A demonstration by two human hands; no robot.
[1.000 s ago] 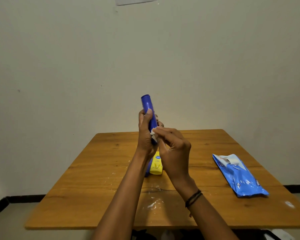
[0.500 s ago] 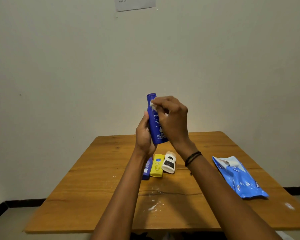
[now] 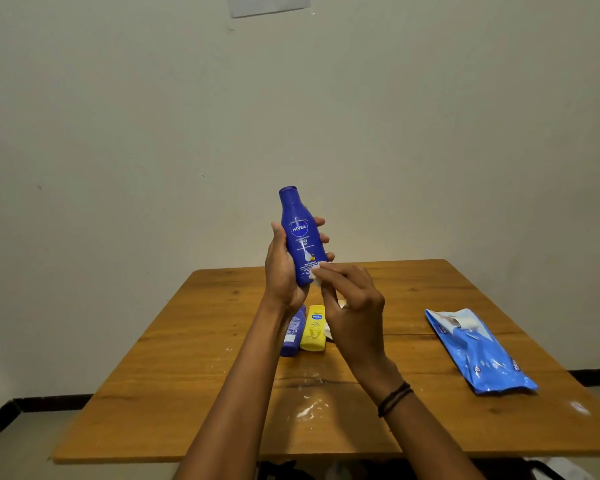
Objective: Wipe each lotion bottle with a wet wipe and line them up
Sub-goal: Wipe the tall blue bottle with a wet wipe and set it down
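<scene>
Wipe (image 3: 314, 274): mostly hid. in right hand (image 3: 355, 308); white corner only.
White thing (image 3: 327, 332): behind right hand, slivers, can't ID.
Small blue bottle (image 3: 293, 336): part hid. by left forearm.
Wall paper (image 3: 269, 5): cut by top edge, text unreadable.
Nivea bottle (image 3: 300, 237): fine print too small.
Under table (image 3: 187, 375): dark shapes, can't tell.

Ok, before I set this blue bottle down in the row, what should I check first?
1. Left hand grips the Nivea bottle round its middle: ok.
2. Right hand pinches the wet wipe against the bottle's lower end: ok.
3. Bottle's far side wiped: cannot tell.
4. Yellow bottle and small blue bottle lie side by side: ok.
5. Bare table left of that row: ok.
6. Row's right end, hidden behind the right hand: cannot tell.
</scene>
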